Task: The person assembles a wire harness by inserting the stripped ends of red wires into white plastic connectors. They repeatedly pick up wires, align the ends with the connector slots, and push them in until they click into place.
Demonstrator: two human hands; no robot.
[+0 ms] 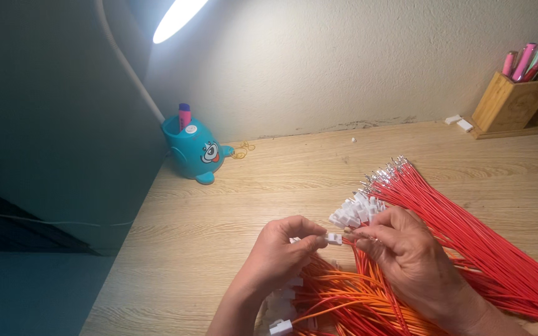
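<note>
Left hand (281, 246) pinches a small white connector (334, 238) at its fingertips. Right hand (400, 246) pinches a red wire (361, 261), its tip touching the connector.

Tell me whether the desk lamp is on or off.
On: the lamp head glows bright white and lights the wall beside it.

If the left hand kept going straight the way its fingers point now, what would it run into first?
The left hand points rightward, pinching a small white plastic connector. Going straight on, it would likely first meet the fingertips of the right hand, which sit just beyond the connector. Depth is hard to judge from this view.
</note>
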